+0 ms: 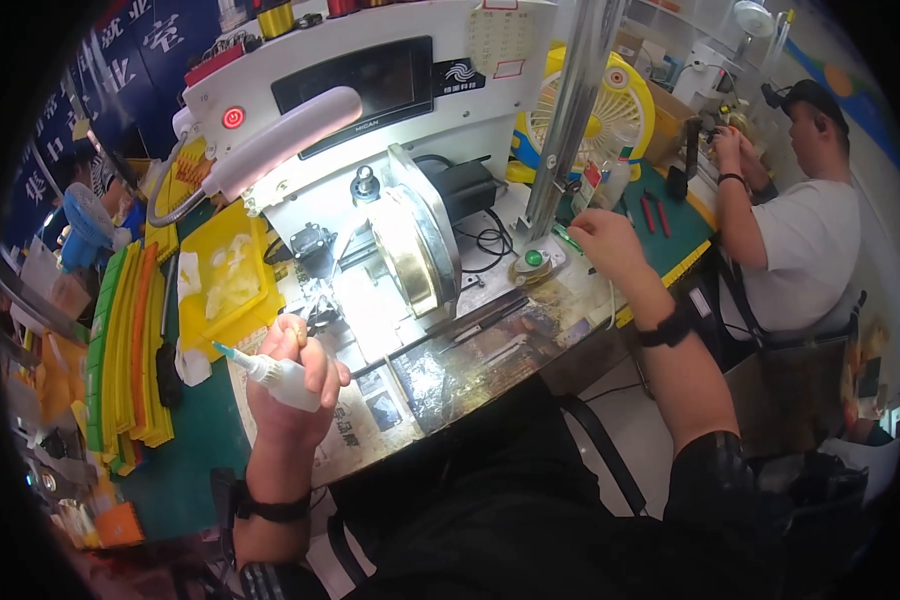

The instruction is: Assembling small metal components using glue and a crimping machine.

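Note:
My left hand (pixel 295 385) is closed around a small white squeeze bottle (pixel 275 377) with a thin teal nozzle that points left. It hovers over the worn bench surface in front of a white winding machine (pixel 370 130) with a shiny metal disc (pixel 410 245). My right hand (pixel 605 240) reaches out to the right of the machine, fingers pinched on a thin green stick-like tool (pixel 568 238) beside a round base with a green button (pixel 535 260). A dark band sits on each wrist.
Yellow trays (pixel 225 270) and stacked green, orange and yellow strips (pixel 130 350) lie at the left. A yellow fan (pixel 610 110) and a metal post (pixel 570 110) stand behind my right hand. Another person in a white shirt (pixel 800 240) works at the right.

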Motion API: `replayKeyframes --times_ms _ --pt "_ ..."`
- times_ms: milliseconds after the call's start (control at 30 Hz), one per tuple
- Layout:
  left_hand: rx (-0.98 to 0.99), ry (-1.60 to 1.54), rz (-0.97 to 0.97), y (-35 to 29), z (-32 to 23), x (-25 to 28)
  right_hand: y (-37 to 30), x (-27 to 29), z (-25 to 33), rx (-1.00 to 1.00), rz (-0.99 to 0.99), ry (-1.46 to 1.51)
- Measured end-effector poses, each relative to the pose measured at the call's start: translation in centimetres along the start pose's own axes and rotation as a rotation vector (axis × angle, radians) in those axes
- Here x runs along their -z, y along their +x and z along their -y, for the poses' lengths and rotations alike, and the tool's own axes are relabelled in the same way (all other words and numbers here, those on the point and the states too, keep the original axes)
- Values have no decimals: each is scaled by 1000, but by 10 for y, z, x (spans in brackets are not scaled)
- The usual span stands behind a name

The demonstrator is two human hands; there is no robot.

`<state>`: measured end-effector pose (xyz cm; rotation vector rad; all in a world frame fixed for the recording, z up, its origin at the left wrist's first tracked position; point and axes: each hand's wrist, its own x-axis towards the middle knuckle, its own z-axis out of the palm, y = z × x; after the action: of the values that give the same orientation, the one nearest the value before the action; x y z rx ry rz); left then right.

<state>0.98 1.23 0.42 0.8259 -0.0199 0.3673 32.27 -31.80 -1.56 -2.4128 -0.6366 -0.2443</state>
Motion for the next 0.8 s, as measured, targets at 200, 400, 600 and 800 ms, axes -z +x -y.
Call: replayKeyframes --times_ms 200,400,600,800 --pt "1 -83 8 -3 -5 6 11 -11 1 60 195 -396" --pt "27 -261 115 7 8 13 -32 75 36 39 296 259" --pt "126 -87 13 3 -13 -7 -63 96 187 394 508 515" --pt "153 -72 -16 -4 -16 2 -32 36 303 981 567 400"
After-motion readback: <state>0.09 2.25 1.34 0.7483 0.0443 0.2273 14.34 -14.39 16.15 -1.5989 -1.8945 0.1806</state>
